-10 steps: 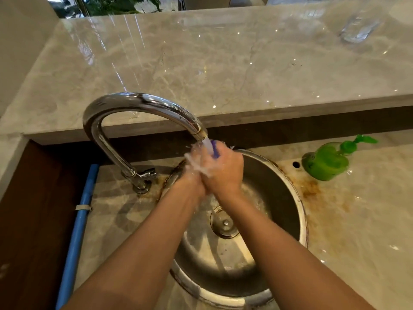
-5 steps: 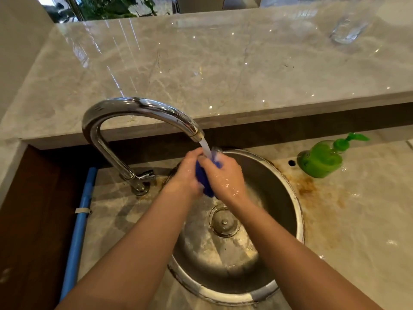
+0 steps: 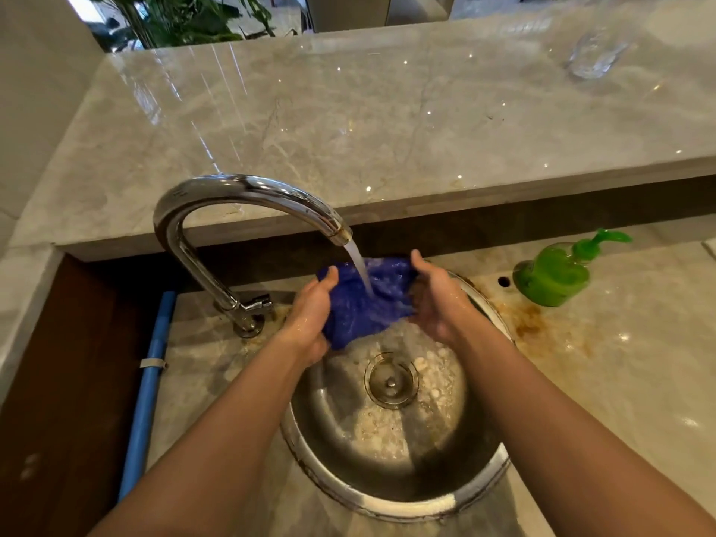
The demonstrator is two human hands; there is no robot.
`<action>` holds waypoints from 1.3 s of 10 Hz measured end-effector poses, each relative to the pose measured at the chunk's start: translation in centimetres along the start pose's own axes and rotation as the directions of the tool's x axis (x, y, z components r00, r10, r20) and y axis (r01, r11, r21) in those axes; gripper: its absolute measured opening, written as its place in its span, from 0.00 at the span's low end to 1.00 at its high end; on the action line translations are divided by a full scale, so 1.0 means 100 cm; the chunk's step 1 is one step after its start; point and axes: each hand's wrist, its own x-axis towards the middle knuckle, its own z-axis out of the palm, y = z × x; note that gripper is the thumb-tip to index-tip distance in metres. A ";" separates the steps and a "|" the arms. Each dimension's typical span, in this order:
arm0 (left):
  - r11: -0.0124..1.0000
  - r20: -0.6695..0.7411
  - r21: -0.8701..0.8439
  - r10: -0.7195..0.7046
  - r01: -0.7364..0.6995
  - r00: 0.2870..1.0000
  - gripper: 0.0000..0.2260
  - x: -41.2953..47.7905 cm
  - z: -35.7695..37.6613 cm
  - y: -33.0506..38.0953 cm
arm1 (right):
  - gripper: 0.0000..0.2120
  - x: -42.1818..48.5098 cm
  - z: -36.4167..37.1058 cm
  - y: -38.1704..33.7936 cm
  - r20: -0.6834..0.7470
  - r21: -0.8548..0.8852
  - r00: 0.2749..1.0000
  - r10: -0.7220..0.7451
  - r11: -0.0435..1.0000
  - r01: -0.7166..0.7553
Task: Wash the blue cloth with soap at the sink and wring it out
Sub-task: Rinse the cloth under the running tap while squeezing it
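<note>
Blue cloth (image 3: pixel 364 304) spread under faucet (image 3: pixel 248 195) stream above sink (image 3: pixel 387 494) — left hand (image 3: pixel 310 315) and right hand (image 3: pixel 434 300) each pinch an edge. Likely soaked, limp, heavy, slippery with soap — best bunched at both ends for wringing.

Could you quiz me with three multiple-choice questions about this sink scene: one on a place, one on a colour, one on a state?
1. Where does the soap dispenser stand?
A. right of the sink
B. inside the sink
C. on the upper ledge

2. What colour is the cloth?
A. red
B. blue
C. white

3. Is the faucet running?
A. off
B. running onto the cloth
C. running onto the counter

Answers: A, the green soap dispenser stands right of the sink; B, the cloth between the left hand and right hand is blue; B, the faucet pours water onto it.
</note>
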 end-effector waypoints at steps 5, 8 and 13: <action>0.920 0.162 -0.032 0.390 -0.390 0.906 0.14 -0.020 -0.002 0.005 | 0.17 -0.032 -0.008 -0.016 0.092 -0.017 0.957 -0.276 0.960 0.279; 0.906 0.217 -0.415 0.007 0.085 0.976 0.20 -0.012 0.033 -0.008 | 0.30 -0.035 0.000 0.050 0.241 0.021 0.950 0.198 0.978 -0.209; 0.795 0.075 -0.607 0.055 0.002 0.996 0.14 -0.029 0.020 0.002 | 0.07 -0.065 0.048 0.000 0.243 -0.289 0.892 -0.380 0.850 0.441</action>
